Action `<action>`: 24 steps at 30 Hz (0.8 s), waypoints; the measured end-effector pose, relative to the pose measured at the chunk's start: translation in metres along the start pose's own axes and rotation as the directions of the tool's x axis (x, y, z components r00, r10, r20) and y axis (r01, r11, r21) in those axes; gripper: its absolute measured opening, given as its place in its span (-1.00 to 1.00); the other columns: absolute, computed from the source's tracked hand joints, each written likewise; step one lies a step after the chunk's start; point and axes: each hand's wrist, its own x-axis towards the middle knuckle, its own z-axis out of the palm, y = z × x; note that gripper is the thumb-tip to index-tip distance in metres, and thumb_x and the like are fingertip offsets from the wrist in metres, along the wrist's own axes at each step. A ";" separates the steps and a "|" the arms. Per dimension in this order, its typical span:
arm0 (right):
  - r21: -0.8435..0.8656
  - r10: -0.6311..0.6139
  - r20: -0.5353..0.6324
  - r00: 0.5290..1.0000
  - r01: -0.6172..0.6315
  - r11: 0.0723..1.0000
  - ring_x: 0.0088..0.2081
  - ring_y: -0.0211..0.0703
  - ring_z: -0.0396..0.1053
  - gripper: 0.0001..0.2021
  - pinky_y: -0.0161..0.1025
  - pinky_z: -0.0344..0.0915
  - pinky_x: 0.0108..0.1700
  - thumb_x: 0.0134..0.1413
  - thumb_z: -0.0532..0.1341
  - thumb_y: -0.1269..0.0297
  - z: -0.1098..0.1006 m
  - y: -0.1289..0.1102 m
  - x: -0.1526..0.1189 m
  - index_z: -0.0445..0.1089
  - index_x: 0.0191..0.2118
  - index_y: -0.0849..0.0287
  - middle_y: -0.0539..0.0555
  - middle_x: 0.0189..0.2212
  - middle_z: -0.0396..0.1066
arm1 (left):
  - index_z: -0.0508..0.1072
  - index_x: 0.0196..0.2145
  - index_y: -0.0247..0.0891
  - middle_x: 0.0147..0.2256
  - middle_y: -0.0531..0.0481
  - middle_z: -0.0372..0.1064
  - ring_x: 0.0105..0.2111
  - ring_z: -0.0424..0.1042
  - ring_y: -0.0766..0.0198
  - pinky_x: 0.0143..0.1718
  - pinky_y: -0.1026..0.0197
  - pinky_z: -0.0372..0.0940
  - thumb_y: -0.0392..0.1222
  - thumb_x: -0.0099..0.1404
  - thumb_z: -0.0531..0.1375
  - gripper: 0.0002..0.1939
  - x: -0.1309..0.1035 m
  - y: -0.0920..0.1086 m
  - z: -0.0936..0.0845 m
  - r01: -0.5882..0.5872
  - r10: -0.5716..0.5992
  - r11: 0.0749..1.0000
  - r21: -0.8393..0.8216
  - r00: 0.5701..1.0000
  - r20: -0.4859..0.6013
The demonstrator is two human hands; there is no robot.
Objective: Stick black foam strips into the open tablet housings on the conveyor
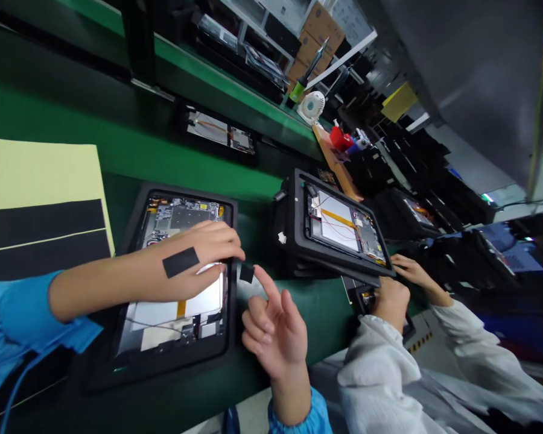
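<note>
Up came my right hand [276, 328] at the lower centre of the frame, index finger stretched out, and right on its tip sat the small black square [247, 273]! The thumb stood well apart from that finger, the others curled in toward the palm; nothing pinched the square, it simply sat at the fingertip.

Over from the left reached my left hand [203, 250], palm down, fingers lying side by side, thumb a little apart and nothing clamped between them. Its fingertips hung near the square, with a gap showing! A black patch [181, 262] lay flat across the back of that hand, near the wrist. Below it, left of centre, lay the opened device [206, 301], circuit board toward the top, silver panel lower down; whether my palm pressed on it, I could not tell.

At the left edge, the yellow sheet [36, 172] carried broad black strips [47, 223]. Right of centre, another opened device [337, 220] sat raised, a yellow ribbon across its pale panel. And beyond it, lower right, a co-worker's two hands [393, 299] in white sleeves [380, 361] were busy by that device's near corner!
</note>
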 end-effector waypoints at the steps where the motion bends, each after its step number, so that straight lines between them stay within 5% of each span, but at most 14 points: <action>1: 0.032 0.013 0.024 1.000 -0.014 0.999 -0.63 -0.38 -0.20 -0.57 -0.52 -0.01 -0.64 0.33 0.21 -0.06 0.000 0.000 -0.001 0.45 0.19 -0.02 -0.18 -0.61 0.03 | 0.45 0.04 -0.15 -0.03 -0.05 0.42 0.02 0.34 0.12 0.10 0.09 0.23 -0.33 0.39 0.04 -0.67 0.001 0.005 0.000 0.041 -0.042 0.995 -0.087 0.999 -0.013; 4: 0.078 0.038 0.109 0.993 -0.047 0.996 -0.66 -0.38 -0.23 -0.55 -0.53 -0.04 -0.69 0.35 0.16 -0.09 0.004 -0.001 -0.005 0.41 0.23 -0.04 -0.19 -0.64 0.03 | 0.46 0.06 -0.15 0.01 -0.04 0.43 0.04 0.37 0.12 0.10 0.12 0.27 -0.15 0.38 0.15 -0.68 0.004 0.019 -0.001 0.158 -0.151 0.934 -0.321 0.987 0.047; 8: 0.056 0.024 0.126 0.992 -0.031 0.998 -0.68 -0.38 -0.23 -0.54 -0.53 -0.06 -0.71 0.34 0.18 -0.10 0.012 -0.002 -0.010 0.40 0.24 -0.06 -0.21 -0.66 0.02 | 0.54 -0.26 -0.21 -0.26 0.02 0.47 -0.25 0.45 0.23 -0.18 0.23 0.32 0.07 0.35 0.24 -0.71 0.007 0.030 0.001 0.316 -0.263 0.835 -0.451 0.948 0.178; 12: -0.105 -0.109 -0.087 0.990 0.100 0.989 -0.66 -0.42 -0.25 -0.67 -0.52 -0.09 -0.65 0.20 0.36 0.07 0.021 -0.002 -0.004 0.54 0.03 0.05 -0.23 -0.67 -0.08 | 0.50 -0.45 -0.23 -0.39 0.04 0.43 -0.35 0.41 0.28 -0.26 0.24 0.27 0.05 0.44 0.14 -0.60 0.007 0.033 0.010 0.277 -0.277 0.851 -0.447 0.959 0.066; 15: -0.378 -0.332 -0.231 0.915 0.230 0.897 -0.64 -0.44 -0.13 -0.77 -0.44 -0.06 -0.59 0.03 0.47 0.15 0.026 -0.004 0.008 0.59 -0.24 0.14 -0.21 -0.69 -0.01 | 0.49 -0.48 -0.23 -0.42 0.04 0.43 -0.37 0.40 0.28 -0.29 0.23 0.27 0.00 0.46 0.12 -0.59 0.005 0.035 0.014 0.211 -0.224 0.893 -0.397 0.975 0.015; 19: -0.623 -0.506 -0.256 0.823 0.260 0.738 -0.58 -0.39 0.05 -0.75 -0.37 0.02 -0.49 -0.02 0.49 0.12 0.032 -0.006 0.022 0.52 -0.40 0.18 -0.15 -0.67 0.14 | 0.48 -0.48 -0.22 -0.41 0.03 0.44 -0.36 0.42 0.26 -0.33 0.24 0.28 -0.05 0.47 0.12 -0.62 0.002 0.042 0.014 0.189 -0.224 0.917 -0.350 0.973 -0.060; 24: -0.564 -0.615 -0.188 0.765 0.428 0.706 -0.54 -0.35 0.14 -0.75 -0.35 0.13 -0.43 0.14 0.42 0.10 0.042 -0.005 0.024 0.45 -0.40 0.12 -0.12 -0.60 0.19 | 0.50 -0.47 -0.22 -0.40 0.02 0.46 -0.39 0.42 0.27 -0.34 0.23 0.33 0.02 0.50 0.11 -0.56 -0.013 0.047 0.007 0.221 -0.283 0.934 -0.280 0.938 -0.203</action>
